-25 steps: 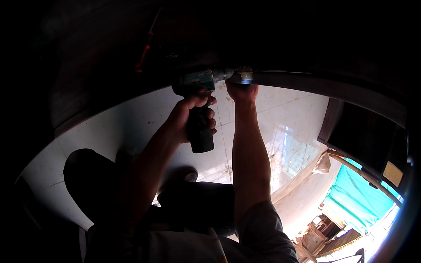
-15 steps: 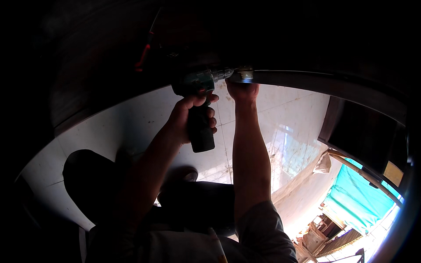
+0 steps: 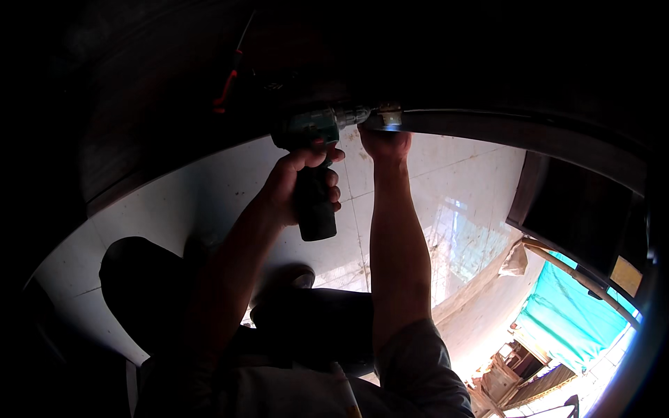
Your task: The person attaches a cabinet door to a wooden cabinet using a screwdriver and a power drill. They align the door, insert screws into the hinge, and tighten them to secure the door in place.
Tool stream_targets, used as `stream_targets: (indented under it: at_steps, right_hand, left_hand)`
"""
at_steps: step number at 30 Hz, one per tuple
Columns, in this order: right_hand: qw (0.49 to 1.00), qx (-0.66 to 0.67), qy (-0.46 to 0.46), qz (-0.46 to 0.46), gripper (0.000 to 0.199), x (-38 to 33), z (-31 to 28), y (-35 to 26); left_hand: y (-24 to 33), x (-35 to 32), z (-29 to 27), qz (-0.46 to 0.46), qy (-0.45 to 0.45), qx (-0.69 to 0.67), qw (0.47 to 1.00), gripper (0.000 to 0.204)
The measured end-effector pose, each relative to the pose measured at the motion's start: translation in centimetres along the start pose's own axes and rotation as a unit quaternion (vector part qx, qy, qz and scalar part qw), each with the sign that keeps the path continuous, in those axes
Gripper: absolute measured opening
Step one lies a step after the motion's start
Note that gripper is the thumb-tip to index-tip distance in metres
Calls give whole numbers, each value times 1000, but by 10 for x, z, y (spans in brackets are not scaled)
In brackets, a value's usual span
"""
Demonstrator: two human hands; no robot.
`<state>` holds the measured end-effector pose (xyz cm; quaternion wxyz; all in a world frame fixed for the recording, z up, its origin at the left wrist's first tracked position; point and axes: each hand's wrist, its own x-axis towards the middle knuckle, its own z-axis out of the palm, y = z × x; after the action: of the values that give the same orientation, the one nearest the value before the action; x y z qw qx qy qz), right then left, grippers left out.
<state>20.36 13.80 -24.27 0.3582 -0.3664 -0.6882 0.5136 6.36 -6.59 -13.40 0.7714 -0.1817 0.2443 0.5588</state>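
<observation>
My left hand (image 3: 293,182) is closed round the grip of a dark green cordless drill (image 3: 310,129). The drill lies level, its chuck (image 3: 353,115) and thin bit pointing right. By the bit's tip is a small brass-coloured metal piece (image 3: 391,115) at the edge of a dark panel (image 3: 474,124). Whether the bit touches it is too dark to tell. Just below that piece my right hand (image 3: 387,143) is curled up against the panel's edge. Its fingertips are hidden, and so is whatever they hold.
On the dark surface at the upper left lies a screwdriver with a red and black handle (image 3: 226,90). Pale floor tiles (image 3: 446,164) spread below, with my bent legs (image 3: 317,327) over them. At the lower right hangs a turquoise sheet (image 3: 571,313) beside a wooden pole (image 3: 568,268).
The lower end of the drill's grip has swung slightly left, along with my left hand. My right hand and the metal piece hold their place.
</observation>
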Motion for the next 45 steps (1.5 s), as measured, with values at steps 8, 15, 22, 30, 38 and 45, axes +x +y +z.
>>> stream_targets:
  at_steps: [8, 15, 22, 30, 38, 45]
  right_hand:
    - [938, -298, 25, -177, 35, -3, -3, -18]
    - [969, -221, 24, -110, 29, -2, 4, -25]
    - [964, -241, -3, -116, 33, -4, 5, -33]
    - [989, -142, 7, -37, 34, 0, 2, -21]
    - [997, 49, 4, 61, 37, -1, 3, -17]
    - [768, 597, 18, 232, 35, 1, 0, -24]
  left_hand:
    - [-2, 6, -2, 8, -17, -18, 1000, 31]
    - [-2, 6, 0, -5, -1, -2, 1000, 29]
    - [2, 2, 5, 1, 10, 17, 1000, 27]
    - [2, 5, 9, -1, 12, 24, 1000, 25]
    - [3, 5, 14, -2, 34, 25, 999, 26]
    - [1, 7, 16, 4, 31, 16, 999, 26]
